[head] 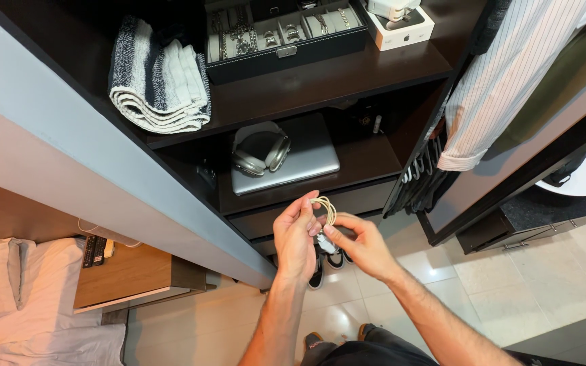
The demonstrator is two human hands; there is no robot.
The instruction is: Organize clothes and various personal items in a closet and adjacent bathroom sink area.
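Observation:
A coiled white cable [325, 209] is held between both hands in front of a dark wardrobe shelf. My left hand [294, 237] pinches the coil's loops from the left. My right hand [362, 245] grips the cable's lower end, where a small white plug shows. Just beyond the hands, on the lower shelf, silver headphones [260, 150] rest on a closed grey laptop [301, 157].
Folded grey and white towels [161, 78] lie on the upper shelf beside a black jewellery box [286, 37] and a white box [401, 30]. Shirts [510, 74] hang at right. Shoes [327, 264] stand on the tiled floor. A wooden nightstand [130, 274] and bed [15, 305] are at left.

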